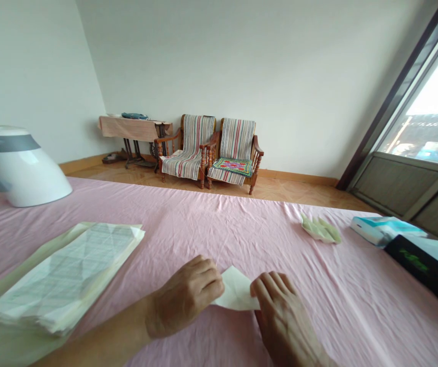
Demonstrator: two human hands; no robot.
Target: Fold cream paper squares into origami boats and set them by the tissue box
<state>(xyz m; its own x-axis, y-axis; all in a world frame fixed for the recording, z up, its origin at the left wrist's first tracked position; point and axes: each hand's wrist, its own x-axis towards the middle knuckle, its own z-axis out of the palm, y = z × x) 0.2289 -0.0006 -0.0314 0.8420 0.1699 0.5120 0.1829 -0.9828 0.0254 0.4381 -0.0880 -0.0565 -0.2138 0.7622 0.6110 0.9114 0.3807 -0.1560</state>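
Note:
A small folded piece of pale paper is held just above the pink cloth, one corner pointing away from me. My left hand grips its left edge, fingers curled over it. On the opposite side, my right hand pinches the right edge with the thumb underneath. Both hands are closed, and their fingertips are partly hidden. Off to the left lies a stack of creased, printed paper sheets. A folded pale green paper shape sits farther back on the right.
A pink cloth covers the table. At the left stands a white and grey jug. A blue and white tissue pack and a black box are at the right. Two wooden chairs stand beyond.

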